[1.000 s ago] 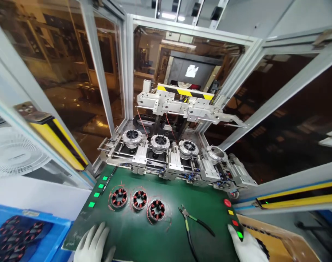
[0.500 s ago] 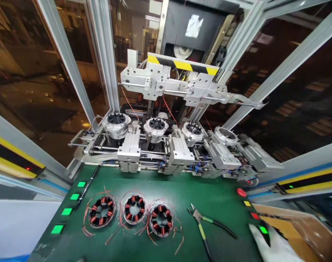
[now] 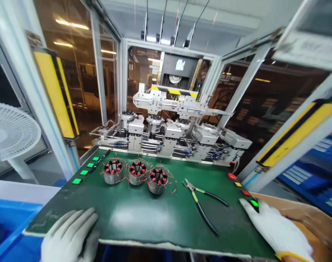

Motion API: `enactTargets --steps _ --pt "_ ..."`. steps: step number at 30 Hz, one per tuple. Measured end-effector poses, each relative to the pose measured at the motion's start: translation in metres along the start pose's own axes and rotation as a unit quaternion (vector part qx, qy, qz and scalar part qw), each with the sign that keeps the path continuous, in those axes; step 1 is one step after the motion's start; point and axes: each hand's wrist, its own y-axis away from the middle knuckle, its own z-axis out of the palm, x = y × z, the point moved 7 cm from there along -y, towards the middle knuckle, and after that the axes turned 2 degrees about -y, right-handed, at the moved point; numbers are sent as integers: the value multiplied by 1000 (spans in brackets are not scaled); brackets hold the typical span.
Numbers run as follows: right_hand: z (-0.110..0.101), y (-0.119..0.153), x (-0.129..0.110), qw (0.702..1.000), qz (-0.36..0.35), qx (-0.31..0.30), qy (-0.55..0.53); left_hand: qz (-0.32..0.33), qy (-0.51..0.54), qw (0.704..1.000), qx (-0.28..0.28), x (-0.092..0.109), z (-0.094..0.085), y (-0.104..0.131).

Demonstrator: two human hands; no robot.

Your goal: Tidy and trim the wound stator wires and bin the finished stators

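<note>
My left hand (image 3: 70, 234), in a white glove, lies over the front left edge of the green table with its fingers stretched out and nothing in it. At the right edge my gloved right hand (image 3: 276, 227) rests beside a lit green button (image 3: 254, 203), thumb and fingers apart around it; whether it presses the button cannot be seen. Three motor stators, a left one (image 3: 113, 177), a middle one (image 3: 137, 179) and a right one (image 3: 157, 187), stand in a row with loose copper wire ends. Cutting pliers (image 3: 200, 207) lie spread, jaws away from me.
Behind the table stands a winding machine with several round fixtures (image 3: 155, 125) and clamp blocks (image 3: 171, 129). Green buttons (image 3: 84, 173) and a black pen-like stick (image 3: 101, 160) line the left side. Yellow light curtains (image 3: 55, 94) flank both sides. A red button (image 3: 231, 176) sits right.
My view has tilted up and back, so the stators and machine look smaller. My left hand has come into view at the lower left. My right hand stays by the green button.
</note>
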Motion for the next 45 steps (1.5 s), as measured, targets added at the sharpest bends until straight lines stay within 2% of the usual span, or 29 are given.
enactTargets --steps 3,4,5,7,8,9,10,12,13,14,16,18,20,22,24,25,27,29,31,33,35,39,40,42,43,45 --pt "-19 18 -22 999 10 -43 16 -26 10 1000 13 6 -15 -14" --pt "-29 24 -29 999 1 -32 18 -48 16 999 -2 7 -19 -19" --pt "-39 31 -37 1000 -9 -7 19 -76 18 997 -24 6 -23 -25" --pt "-67 50 -59 994 -53 99 12 -126 16 989 -79 8 -32 -46" --pt "-79 63 -74 985 -86 152 -4 -139 11 986 -87 11 -39 -62" --pt "-87 77 -94 972 -143 183 -33 -120 7 989 -91 20 -44 -83" --pt "-90 89 -114 963 -190 183 -62 -88 8 991 -96 32 -45 -105" --pt "-82 111 -158 947 -284 122 -86 -5 11 988 -152 60 -32 -146" --pt "-75 120 -177 940 -318 90 -82 29 13 982 -185 74 -20 -162" --pt "-66 125 -192 936 -341 59 -66 59 18 973 -224 86 -5 -173" --pt "-52 128 -207 937 -349 15 -30 87 30 949 -303 103 26 -184" --pt "-46 120 -206 944 -331 4 -11 94 40 932 -348 111 48 -184" --pt "-51 110 -198 950 -310 21 -10 98 44 929 -355 114 57 -180" --pt "-61 100 -191 958 -279 46 -42 113 47 931 -345 118 55 -174" --pt "-68 97 -193 956 -250 19 -154 129 66 932 -332 125 47 -166" --pt "-68 98 -200 942 -242 -27 -232 134 81 933 -324 129 42 -162" --pt "-59 109 -225 887 -250 -176 -347 137 120 933 -311 136 35 -156" --pt "-52 129 -251 837 -279 -305 -359 128 160 928 -311 142 31 -150" --pt "-52 142 -265 823 -310 -350 -324 103 193 922 -321 143 31 -144" --pt "-60 142 -266 831 -334 -324 -304 67 212 918 -329 139 32 -140" --pt "-71 129 -258 854 -344 -273 -280 35 219 918 -330 135 32 -136" --pt "-101 92 -230 922 -292 -128 -219 -7 207 922 -326 129 33 -132" --pt "-109 89 -225 931 -280 -90 -217 -13 198 926 -322 129 34 -131" --pt "-116 98 -225 919 -296 -59 -255 -20 178 934 -310 130 34 -131" --pt "-113 108 -230 901 -319 -75 -284 -22 169 937 -305 131 34 -131" --pt "-93 133 -242 857 -365 -163 -325 -24 152 941 -302 132 34 -131"
